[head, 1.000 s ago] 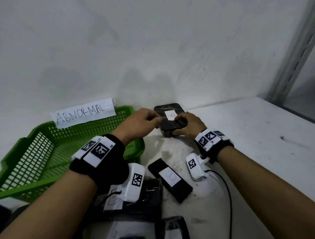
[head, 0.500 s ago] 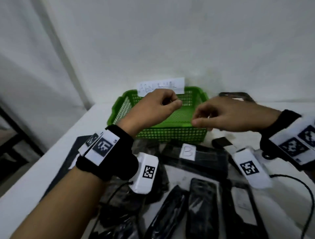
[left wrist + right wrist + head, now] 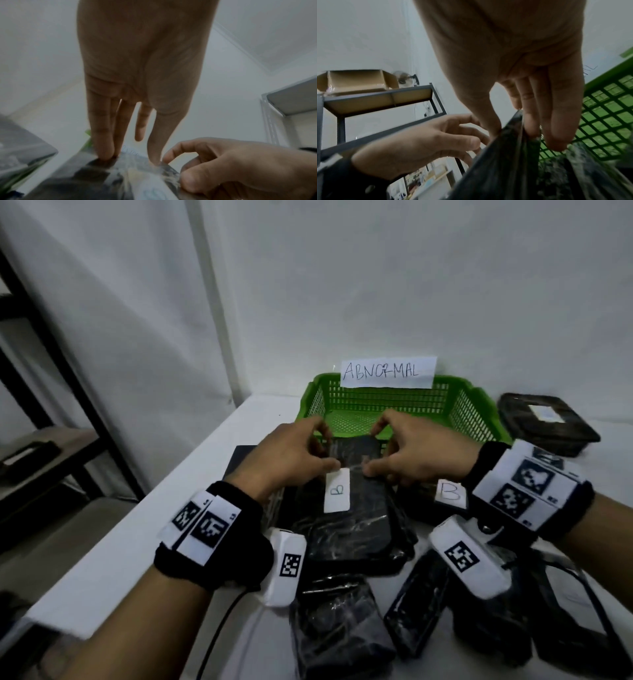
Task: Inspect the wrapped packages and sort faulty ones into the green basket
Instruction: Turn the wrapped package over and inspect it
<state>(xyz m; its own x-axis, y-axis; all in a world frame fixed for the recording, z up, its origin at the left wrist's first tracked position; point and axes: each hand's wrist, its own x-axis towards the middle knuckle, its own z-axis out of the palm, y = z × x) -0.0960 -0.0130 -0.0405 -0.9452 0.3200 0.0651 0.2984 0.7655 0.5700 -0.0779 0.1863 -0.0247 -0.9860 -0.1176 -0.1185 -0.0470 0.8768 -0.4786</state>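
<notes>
A black wrapped package (image 3: 356,529) with a white label marked B lies on top of other packages, just in front of the green basket (image 3: 376,400) labelled ABNORMAL. My left hand (image 3: 325,446) holds its far left edge, thumb on top and fingers over the far side. My right hand (image 3: 375,451) pinches its far right corner. In the left wrist view my left hand (image 3: 130,157) has its tips on the crinkled wrap of the package (image 3: 102,180). In the right wrist view my right hand (image 3: 513,132) grips the package (image 3: 505,169) beside the basket (image 3: 607,115).
A second package labelled B (image 3: 450,491) lies to the right. A stack of wrapped packages (image 3: 548,419) stands right of the basket. Several more black packages (image 3: 339,621) lie near the table's front. The table edge (image 3: 191,470) runs along the left, with a dark shelf rack (image 3: 41,440) beyond.
Both hands left a package on the stack at the right, crossed empty in front of the basket, and now hold the labelled package. The view has swung left.
</notes>
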